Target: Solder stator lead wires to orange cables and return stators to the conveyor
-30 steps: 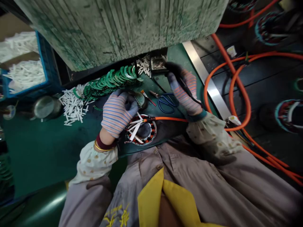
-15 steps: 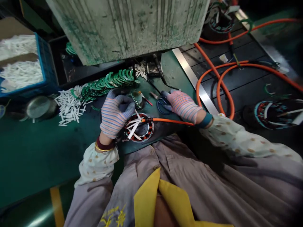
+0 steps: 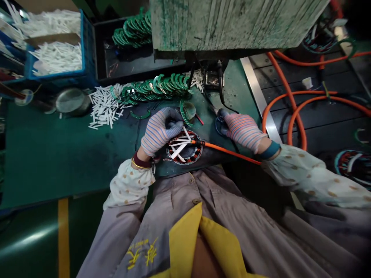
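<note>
With the motor stator (image 3: 185, 160) lying flat at the near edge of the worktop (image 3: 58, 162), white slot sleeves (image 3: 179, 149) fan across its bore and an orange lead (image 3: 228, 153) runs off toward lower right. Left hand (image 3: 160, 131), striped glove, sits just above the rim, its fingers (image 3: 174, 124) pinched together; anything held is too small to tell. Right hand (image 3: 243, 131) rests beside blue-handled scissors (image 3: 220, 125); finger state there cannot be told. Good handling: keep the stator flat, lead clear of both hands. Nearby: a green arc (image 3: 187, 112), stacked green arcs (image 3: 153, 85), loose white sleeves (image 3: 106, 106), a metal dish (image 3: 72, 101). Overhead, a green-stained machine housing (image 3: 232, 23) limits reach.
</note>
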The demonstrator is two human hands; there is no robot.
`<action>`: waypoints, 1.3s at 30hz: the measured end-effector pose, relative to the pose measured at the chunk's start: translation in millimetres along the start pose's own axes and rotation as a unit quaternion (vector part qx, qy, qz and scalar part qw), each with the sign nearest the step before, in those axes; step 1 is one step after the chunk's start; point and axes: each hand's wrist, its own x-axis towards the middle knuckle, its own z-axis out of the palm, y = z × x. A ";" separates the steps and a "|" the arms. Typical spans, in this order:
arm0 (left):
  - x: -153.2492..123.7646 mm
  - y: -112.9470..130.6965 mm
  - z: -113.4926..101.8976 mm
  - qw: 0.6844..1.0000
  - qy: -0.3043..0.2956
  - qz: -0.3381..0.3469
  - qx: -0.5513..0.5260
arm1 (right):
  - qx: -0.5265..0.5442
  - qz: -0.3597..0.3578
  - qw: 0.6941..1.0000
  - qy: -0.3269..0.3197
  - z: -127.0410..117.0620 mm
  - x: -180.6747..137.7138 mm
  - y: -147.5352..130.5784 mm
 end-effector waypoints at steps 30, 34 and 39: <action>0.3 -16.5 6.8 1.000 -0.001 -0.017 0.005 | 0.104 -0.127 0.968 0.192 26.6 -24.7 -19.5; 2.6 -9.5 5.4 1.000 0.004 0.004 -0.015 | 0.027 -0.016 0.986 0.165 25.4 -20.3 -1.0; -12.0 6.2 -20.5 0.985 0.127 -0.012 0.119 | 0.014 -0.135 0.951 0.278 27.7 -37.5 7.8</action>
